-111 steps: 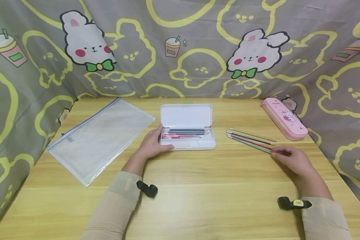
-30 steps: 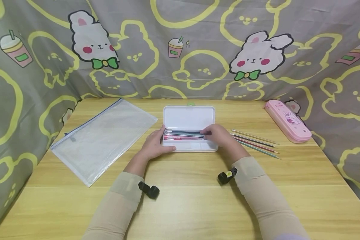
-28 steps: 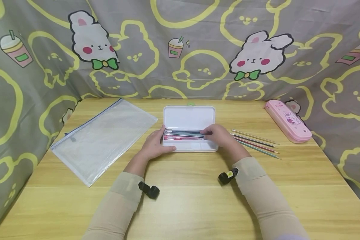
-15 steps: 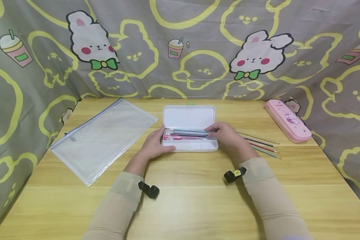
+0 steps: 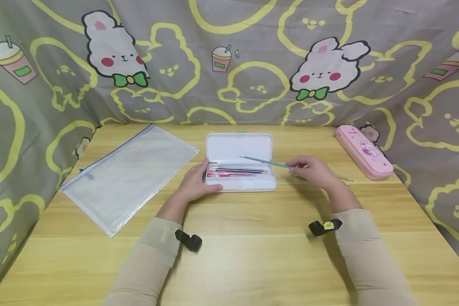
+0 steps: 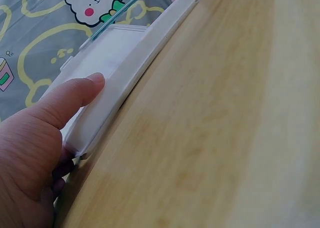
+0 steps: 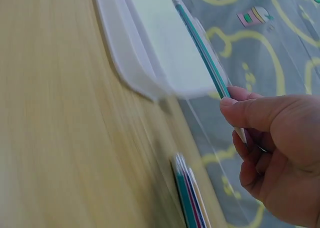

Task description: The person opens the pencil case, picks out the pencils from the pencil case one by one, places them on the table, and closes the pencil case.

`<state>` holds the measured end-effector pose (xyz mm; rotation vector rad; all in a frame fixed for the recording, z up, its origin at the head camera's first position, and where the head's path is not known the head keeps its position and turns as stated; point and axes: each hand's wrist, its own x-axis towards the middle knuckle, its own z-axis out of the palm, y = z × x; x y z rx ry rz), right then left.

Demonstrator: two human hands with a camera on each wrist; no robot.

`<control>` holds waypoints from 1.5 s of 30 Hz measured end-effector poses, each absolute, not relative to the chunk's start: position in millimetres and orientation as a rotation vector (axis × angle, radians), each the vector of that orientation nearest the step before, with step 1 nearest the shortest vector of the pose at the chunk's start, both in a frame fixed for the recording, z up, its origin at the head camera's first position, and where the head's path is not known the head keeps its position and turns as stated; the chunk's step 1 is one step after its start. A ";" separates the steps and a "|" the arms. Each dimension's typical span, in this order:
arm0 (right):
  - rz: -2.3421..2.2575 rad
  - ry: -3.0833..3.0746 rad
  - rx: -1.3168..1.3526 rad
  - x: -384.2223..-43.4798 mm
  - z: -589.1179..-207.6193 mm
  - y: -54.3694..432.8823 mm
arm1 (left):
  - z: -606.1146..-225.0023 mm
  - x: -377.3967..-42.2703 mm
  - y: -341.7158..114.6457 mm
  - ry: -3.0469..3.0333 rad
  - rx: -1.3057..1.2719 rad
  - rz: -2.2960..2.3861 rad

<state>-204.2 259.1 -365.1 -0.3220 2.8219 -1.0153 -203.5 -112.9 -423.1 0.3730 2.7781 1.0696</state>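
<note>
A white pencil box (image 5: 238, 183) stands with its lid raised at the middle of the table, several pencils and red pens (image 5: 229, 172) lying in it. My left hand (image 5: 194, 183) grips the box's left end, thumb on the front rim; the left wrist view shows that thumb on the white wall. Between thumb and fingers of my right hand (image 5: 313, 171) is a green pencil (image 5: 265, 161), its eraser end pointing left over the box. The right wrist view shows the pencil (image 7: 202, 48) pinched near its tip. Below it lie several loose pencils (image 7: 190, 198) on the table.
A clear zip bag (image 5: 131, 178) with a blue zipper lies flat at the left. At the back right is a pink pencil case (image 5: 363, 151) with a rabbit print. A patterned curtain (image 5: 260, 102) hangs behind the table (image 5: 245, 255).
My right hand went from the loose pencils to the box, then drew a green pencil out and moved right with it. My left hand has kept its hold on the box.
</note>
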 end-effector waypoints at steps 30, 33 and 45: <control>-0.842 2.921 -0.029 -126.7 -396.9 374.6 | -421.3 -205.1 -111.7 2.780 0.381 1.058; -0.826 2.912 -0.024 -125.6 -399.2 375.4 | -421.3 -205.0 -111.2 2.777 0.381 1.060; -0.786 2.901 -0.047 -126.9 -398.6 374.5 | -421.9 -204.8 -110.7 2.779 0.388 1.060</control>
